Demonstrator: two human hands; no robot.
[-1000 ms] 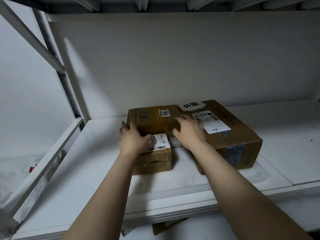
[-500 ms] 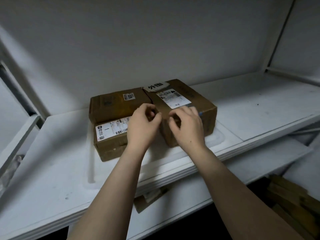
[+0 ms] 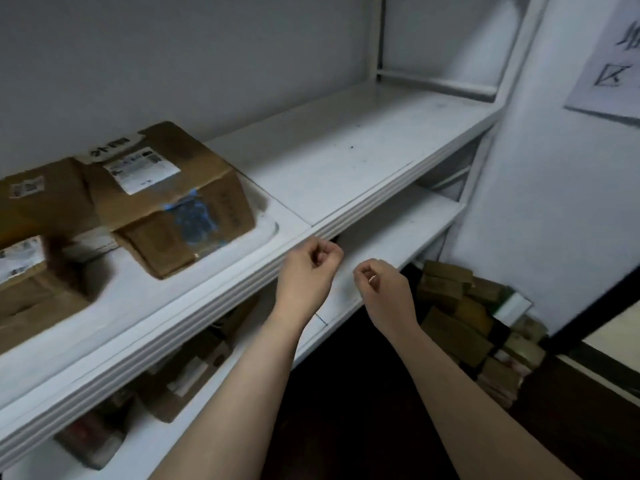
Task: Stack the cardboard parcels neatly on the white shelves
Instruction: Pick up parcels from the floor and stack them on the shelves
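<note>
Two white shelves span the view, an upper shelf (image 3: 346, 161) and a lower shelf (image 3: 398, 230). At the upper shelf's left end lies the large parcel (image 3: 166, 195), label up, touching a flatter parcel (image 3: 41, 202) to its left. A small parcel (image 3: 31, 292) sits in front of them, blurred. More cardboard boxes (image 3: 180, 382) lie on the lower shelf, and a heap of parcels (image 3: 460, 327) lies on the floor at right. The left hand (image 3: 306, 271) and right hand (image 3: 384, 289) hang before the shelf edge, each loosely clenched and holding nothing.
</note>
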